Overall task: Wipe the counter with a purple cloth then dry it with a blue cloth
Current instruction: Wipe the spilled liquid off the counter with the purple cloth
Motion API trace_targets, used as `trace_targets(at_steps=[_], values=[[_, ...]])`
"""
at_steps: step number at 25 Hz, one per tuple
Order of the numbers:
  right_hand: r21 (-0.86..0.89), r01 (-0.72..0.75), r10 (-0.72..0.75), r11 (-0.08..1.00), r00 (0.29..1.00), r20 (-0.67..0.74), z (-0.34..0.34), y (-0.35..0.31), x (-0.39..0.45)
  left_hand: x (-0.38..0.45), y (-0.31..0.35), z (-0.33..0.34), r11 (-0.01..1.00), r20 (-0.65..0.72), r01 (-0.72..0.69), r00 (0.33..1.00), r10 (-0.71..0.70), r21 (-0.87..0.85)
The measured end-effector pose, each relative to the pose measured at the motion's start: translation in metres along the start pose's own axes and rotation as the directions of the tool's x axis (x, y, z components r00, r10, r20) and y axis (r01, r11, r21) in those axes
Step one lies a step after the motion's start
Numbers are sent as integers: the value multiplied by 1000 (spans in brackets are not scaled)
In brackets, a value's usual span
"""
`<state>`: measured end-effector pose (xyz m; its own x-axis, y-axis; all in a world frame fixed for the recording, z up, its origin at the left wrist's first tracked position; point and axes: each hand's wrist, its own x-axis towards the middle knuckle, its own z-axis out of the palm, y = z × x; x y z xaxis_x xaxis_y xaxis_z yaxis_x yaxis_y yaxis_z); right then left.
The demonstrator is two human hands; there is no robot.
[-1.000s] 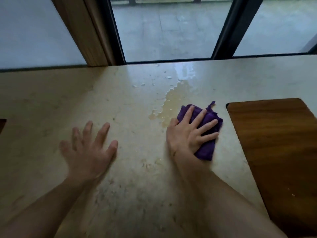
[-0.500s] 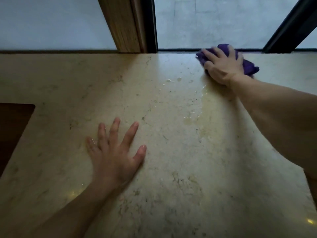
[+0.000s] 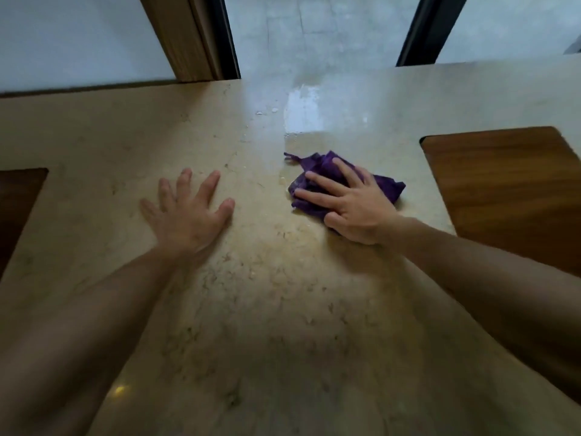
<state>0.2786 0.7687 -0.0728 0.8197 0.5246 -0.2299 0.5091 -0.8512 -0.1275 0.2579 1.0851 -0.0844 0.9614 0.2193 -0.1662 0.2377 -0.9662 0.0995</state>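
Observation:
The purple cloth (image 3: 317, 174) lies bunched on the beige stone counter (image 3: 283, 309), right of the middle. My right hand (image 3: 352, 206) presses flat on it, fingers spread and pointing left. A wet, shiny streak (image 3: 301, 111) runs from the cloth back toward the window, with a few drops beside it. My left hand (image 3: 191, 215) rests palm down on the bare counter, fingers apart, a little left of the cloth and holding nothing. No blue cloth is in view.
A dark wooden panel (image 3: 509, 190) sits at the counter's right side and another (image 3: 19, 209) at the left edge. Behind the counter stand a wooden post (image 3: 185, 39) and black window frames (image 3: 418, 29).
My right hand has dragged the purple cloth from the far edge by the window back toward me to the counter's middle right. My left hand has stayed flat on the counter.

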Motion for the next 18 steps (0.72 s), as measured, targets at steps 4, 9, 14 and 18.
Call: trace_targets(at_steps=[4, 9, 14, 18], values=[[-84, -9, 6, 996, 999, -34, 41, -55, -126, -38, -3, -13, 992, -21, -117, 993, 116, -37], [-51, -115, 111, 992, 991, -68, 90, -126, -277, -104, -33, -18, 970, -57, -242, 969, 242, 19], [119, -442, 457, 889, 870, -186, 123, -204, -349, -144, -54, -18, 972, 39, -230, 972, 232, -48], [312, -754, 815, 579, 554, -173, 132, -280, -324, -143, -70, -9, 977, 46, -214, 976, 213, 18]])
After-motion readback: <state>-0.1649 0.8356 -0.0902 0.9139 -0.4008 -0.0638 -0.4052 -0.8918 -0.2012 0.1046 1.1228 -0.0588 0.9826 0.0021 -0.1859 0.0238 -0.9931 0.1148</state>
